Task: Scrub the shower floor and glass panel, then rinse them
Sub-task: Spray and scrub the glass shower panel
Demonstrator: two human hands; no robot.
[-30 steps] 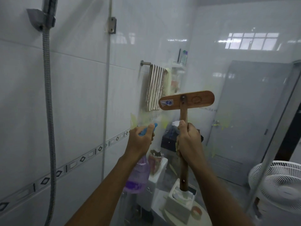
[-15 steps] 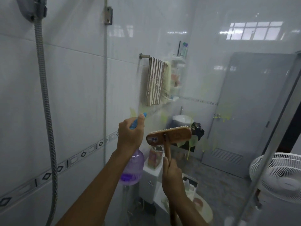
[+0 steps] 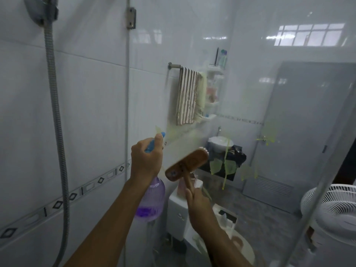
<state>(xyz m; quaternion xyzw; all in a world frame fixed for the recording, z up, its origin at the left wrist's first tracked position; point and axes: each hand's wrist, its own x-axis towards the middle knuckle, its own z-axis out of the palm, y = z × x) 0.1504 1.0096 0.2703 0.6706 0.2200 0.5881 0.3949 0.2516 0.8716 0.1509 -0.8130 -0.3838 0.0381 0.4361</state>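
The wooden brush (image 3: 187,164), head tilted, is facing the glass panel (image 3: 250,93) near its left edge, the right hand (image 3: 200,211) clamping its handle. Just beside it, the left hand (image 3: 147,158) is gripping a purple spray bottle (image 3: 151,201); a shower hose (image 3: 55,112) is hanging farther left.

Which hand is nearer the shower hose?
Left. Left hand, holding purple spray bottle, is right of the ribbed metal shower hose; right hand, gripping wooden brush, farther right.

The spray bottle (image 3: 151,199) is purple, blue on top; at its three o'clock the brush (image 3: 187,164) is brown. At twelve o'clock the towel (image 3: 186,97) has brown-and-white stripes, and black diamonds band the white wall (image 3: 86,112).
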